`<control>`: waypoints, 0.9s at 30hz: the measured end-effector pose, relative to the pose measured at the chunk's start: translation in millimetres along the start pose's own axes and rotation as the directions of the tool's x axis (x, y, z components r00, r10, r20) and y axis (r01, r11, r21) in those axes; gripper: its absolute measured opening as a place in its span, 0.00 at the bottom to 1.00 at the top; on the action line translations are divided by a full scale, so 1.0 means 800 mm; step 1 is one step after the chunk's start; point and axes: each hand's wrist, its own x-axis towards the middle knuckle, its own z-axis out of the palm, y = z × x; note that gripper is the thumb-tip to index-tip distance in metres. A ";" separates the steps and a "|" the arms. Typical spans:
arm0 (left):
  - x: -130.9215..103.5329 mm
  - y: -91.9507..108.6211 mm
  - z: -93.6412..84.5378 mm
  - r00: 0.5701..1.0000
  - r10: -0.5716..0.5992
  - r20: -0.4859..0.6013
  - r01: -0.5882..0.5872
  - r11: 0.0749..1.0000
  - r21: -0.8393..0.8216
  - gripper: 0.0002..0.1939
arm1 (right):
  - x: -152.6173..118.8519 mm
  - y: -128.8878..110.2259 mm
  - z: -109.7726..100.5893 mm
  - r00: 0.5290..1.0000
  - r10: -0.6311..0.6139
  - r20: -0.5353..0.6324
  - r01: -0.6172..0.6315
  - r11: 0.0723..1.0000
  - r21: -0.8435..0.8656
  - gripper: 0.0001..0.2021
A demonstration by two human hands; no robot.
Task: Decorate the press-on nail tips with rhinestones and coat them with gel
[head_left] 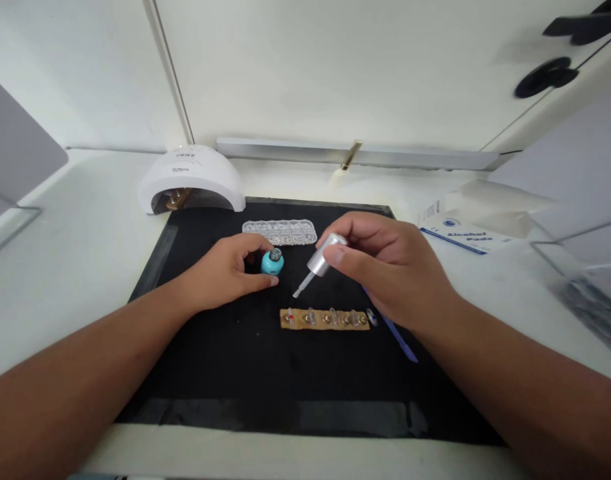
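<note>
My left hand [240,268] holds a small turquoise bottle [272,263] between thumb and fingers; its threaded neck is uncapped. In my right hand [380,263] is a silver cap with a brush [319,261], pinched between thumb and fingers, the brush pointing down and left. The brush tip hangs just above the left end of a tan strip [318,320] that carries several clear nail tips on round mounts. A red dot shows on the leftmost one. One more clear piece [371,317] lies at the strip's right end.
Behind my left hand lies a clear compartment tray [279,232] on the black mat [210,367]. A white lamp [193,173] stands at the back left with something gold inside. Further right are a gold tube [351,155], an alcohol pads box [465,223] and a purple stick [398,339].
</note>
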 end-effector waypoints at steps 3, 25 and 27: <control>0.000 -0.001 0.000 1.000 -0.014 0.007 0.015 1.000 -0.026 0.11 | -0.006 0.006 -0.004 0.998 0.026 0.064 -0.026 1.000 -0.006 0.09; 0.002 0.006 -0.002 0.997 -0.070 0.019 0.071 0.995 -0.066 0.11 | 0.000 0.010 0.009 0.947 0.139 0.290 -0.117 0.989 -0.094 0.09; 0.002 0.008 -0.003 0.998 -0.063 0.011 0.064 0.996 -0.054 0.11 | 0.001 0.009 0.010 0.946 0.135 0.295 -0.103 0.987 -0.123 0.09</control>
